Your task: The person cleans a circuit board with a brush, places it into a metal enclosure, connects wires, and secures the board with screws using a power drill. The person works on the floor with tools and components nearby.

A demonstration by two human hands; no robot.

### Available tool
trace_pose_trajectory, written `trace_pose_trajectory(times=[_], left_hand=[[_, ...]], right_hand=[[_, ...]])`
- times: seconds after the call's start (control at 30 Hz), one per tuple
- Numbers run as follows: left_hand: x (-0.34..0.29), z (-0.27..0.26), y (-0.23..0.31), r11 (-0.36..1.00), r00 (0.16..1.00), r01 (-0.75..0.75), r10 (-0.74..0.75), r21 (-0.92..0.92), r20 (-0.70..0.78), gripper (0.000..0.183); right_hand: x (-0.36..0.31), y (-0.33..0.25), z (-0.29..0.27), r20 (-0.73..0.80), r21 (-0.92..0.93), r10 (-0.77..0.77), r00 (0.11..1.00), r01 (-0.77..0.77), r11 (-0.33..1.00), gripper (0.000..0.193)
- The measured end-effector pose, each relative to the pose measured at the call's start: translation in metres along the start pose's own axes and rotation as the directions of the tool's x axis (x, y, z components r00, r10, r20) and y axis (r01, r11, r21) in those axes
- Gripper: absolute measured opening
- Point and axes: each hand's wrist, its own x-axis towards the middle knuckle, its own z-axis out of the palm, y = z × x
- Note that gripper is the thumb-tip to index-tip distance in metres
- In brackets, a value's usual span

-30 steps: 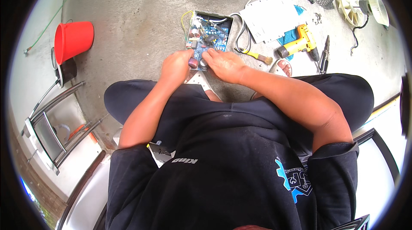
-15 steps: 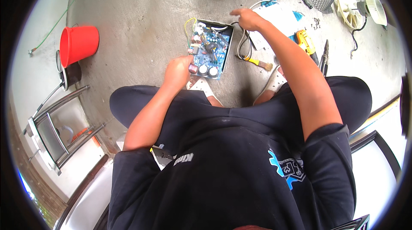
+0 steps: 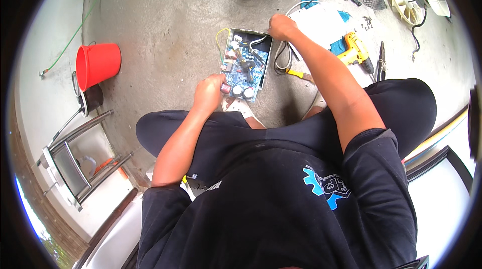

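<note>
Shirt: black, short-sleeved | emblem, right: blue, gear-shaped, white-outlined | trousers: dark | clogs: white, perforated | hands: bare

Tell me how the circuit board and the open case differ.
The circuit board is blue; the case is pale-rimmed and dark inside. The circuit board is crowded with components; the case's visible walls are plain. The left hand is at the circuit board's near left edge; the right hand is by the case's far right corner. Both are roughly rectangular.
</note>
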Motion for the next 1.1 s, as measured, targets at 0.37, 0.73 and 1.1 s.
trace_pose_trajectory(times=[0.37,0.73,1.1], left_hand=[[0.006,-0.005,0.009,0.999,1.0,0.023,-0.022,-0.029,0.02,0.013],[0.01,0.004,-0.001,0.999,1.0,-0.008,0.007,0.047,0.01,0.021],[0.016,0.01,0.003,0.999,1.0,0.017,-0.018,0.048,0.007,0.021]], right_hand=[[-0.009,-0.007,0.046,-0.465,0.221,-0.033,0.884,0.152,0.963,0.027],[0.009,0.006,0.057,-0.405,0.799,0.484,0.775,0.044,0.599,0.022],[0.024,0.008,0.071,-0.191,0.943,0.618,0.762,-0.033,0.332,0.028]])
